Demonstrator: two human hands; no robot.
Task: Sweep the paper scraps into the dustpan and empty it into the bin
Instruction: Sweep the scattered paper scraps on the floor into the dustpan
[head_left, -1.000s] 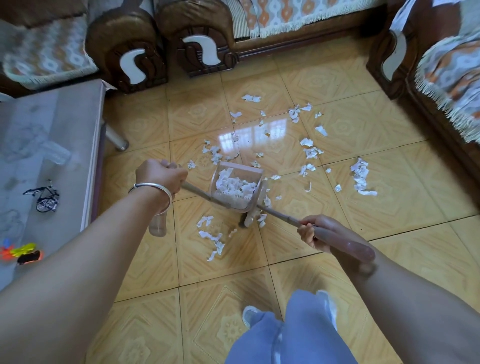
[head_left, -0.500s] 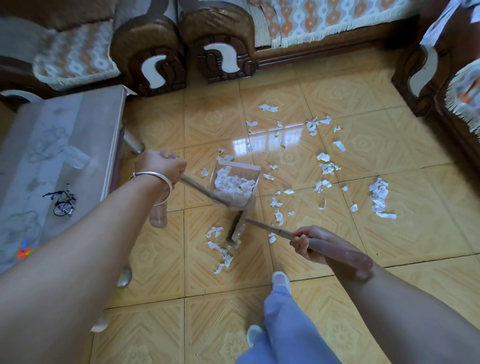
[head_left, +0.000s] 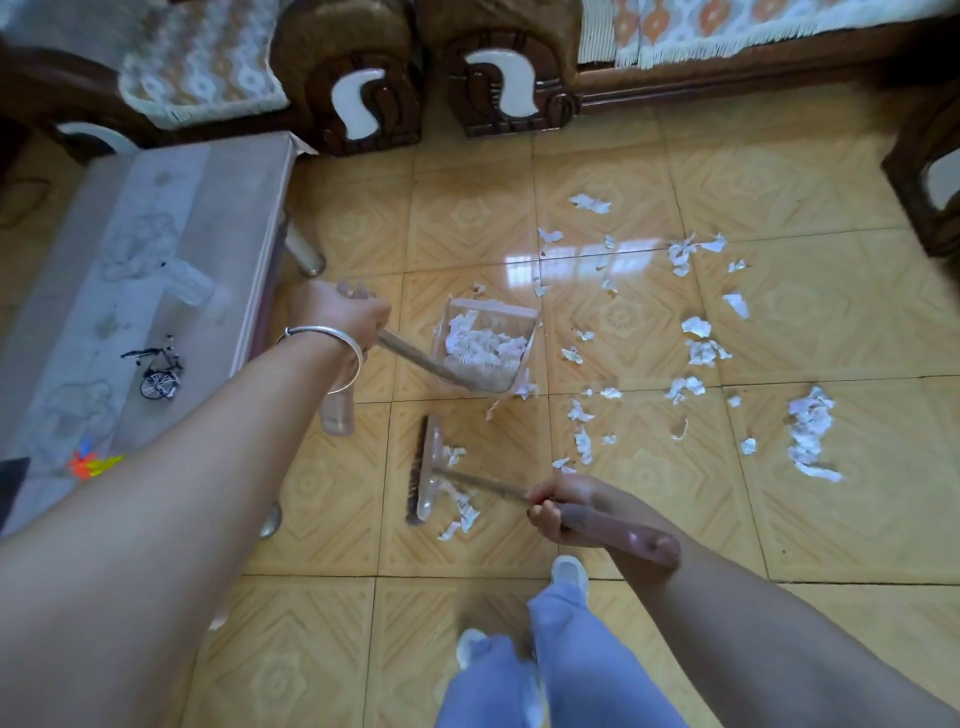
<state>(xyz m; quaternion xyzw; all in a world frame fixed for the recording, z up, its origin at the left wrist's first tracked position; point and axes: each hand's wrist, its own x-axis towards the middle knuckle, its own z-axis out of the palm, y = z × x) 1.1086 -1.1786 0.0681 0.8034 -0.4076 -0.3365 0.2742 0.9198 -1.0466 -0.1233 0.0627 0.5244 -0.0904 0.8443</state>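
we're in a home living room here: carved wooden sofas (head_left: 363, 78) with fringed patterned covers (head_left: 753, 26) ring the far edge, glossy yellow patterned floor tiles (head_left: 649, 322) spread below, and a low coffee table (head_left: 171, 249) carries a toy bicycle (head_left: 156, 371) out past the left hand (head_left: 337, 314).

**Brush drawn back from the dustpan**

The brush (head_left: 425, 470) has left the dustpan (head_left: 488, 345) mouth, where it was pressed a second ago, and now lies nearer the feet, turned lengthwise, with scraps (head_left: 460, 506) beside it. The right hand (head_left: 563, 506) has pulled back with it. The left hand (head_left: 337, 317) has lifted the handle slightly.
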